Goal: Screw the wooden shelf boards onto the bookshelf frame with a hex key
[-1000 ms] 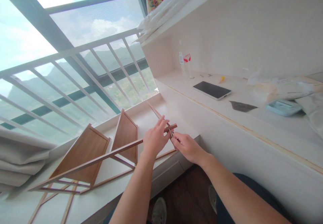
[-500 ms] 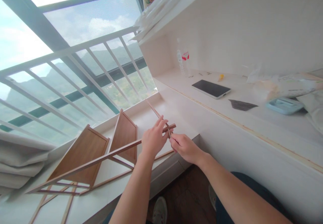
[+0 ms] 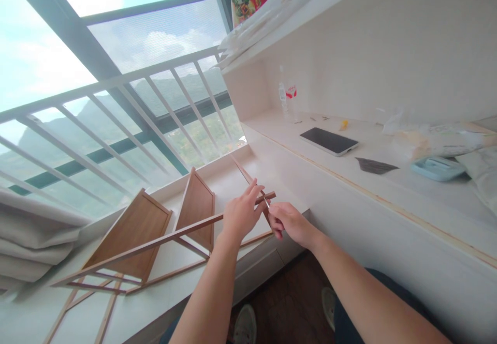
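Where your two hands meet, the long wooden rail [image 3: 174, 238] of the brown shelf frame [image 3: 132, 240] ends: its long axis runs from lower left up to the right, over the white window ledge [image 3: 186, 292]. Your left hand [image 3: 240, 214] grips the rail just short of its tip, fingers half spread. Your right hand [image 3: 289, 222], touching that same end from the right, pinches a thin metal tool [image 3: 266, 203] aimed at the rail's tip, so both hands lie equally near
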Action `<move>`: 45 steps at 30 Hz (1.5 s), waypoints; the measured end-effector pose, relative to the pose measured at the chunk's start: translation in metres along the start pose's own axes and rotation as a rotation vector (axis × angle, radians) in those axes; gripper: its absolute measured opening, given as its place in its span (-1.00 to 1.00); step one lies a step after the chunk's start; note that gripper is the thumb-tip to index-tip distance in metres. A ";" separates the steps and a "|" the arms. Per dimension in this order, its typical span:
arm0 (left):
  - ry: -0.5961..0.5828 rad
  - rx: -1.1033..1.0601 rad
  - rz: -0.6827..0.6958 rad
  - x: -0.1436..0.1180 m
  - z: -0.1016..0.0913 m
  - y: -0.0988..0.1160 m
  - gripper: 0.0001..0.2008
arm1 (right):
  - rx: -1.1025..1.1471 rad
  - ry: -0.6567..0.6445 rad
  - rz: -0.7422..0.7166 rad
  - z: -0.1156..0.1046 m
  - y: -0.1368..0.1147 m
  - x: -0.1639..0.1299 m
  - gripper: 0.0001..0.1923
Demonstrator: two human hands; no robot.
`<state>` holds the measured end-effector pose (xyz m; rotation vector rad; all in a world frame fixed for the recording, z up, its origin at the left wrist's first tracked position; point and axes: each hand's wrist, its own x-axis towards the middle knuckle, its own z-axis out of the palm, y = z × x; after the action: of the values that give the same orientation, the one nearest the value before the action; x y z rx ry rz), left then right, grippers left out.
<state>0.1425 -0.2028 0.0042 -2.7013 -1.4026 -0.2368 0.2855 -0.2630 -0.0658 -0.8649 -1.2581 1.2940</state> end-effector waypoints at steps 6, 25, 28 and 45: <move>-0.009 -0.026 -0.001 0.001 -0.001 0.001 -0.62 | 0.097 -0.014 0.052 0.004 -0.007 -0.001 -0.51; -0.038 -0.037 0.014 0.000 -0.003 -0.001 -0.61 | 0.186 0.123 0.147 0.004 -0.010 -0.003 -0.61; -0.045 -0.045 0.020 0.000 -0.004 -0.002 -0.62 | 0.182 0.124 0.149 0.003 -0.010 -0.003 -0.61; -0.050 -0.071 0.031 0.001 -0.006 -0.004 -0.63 | 0.147 0.122 0.081 -0.002 -0.005 -0.002 -0.65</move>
<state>0.1395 -0.2007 0.0102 -2.8025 -1.3906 -0.2231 0.2883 -0.2652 -0.0615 -0.8823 -1.0287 1.3592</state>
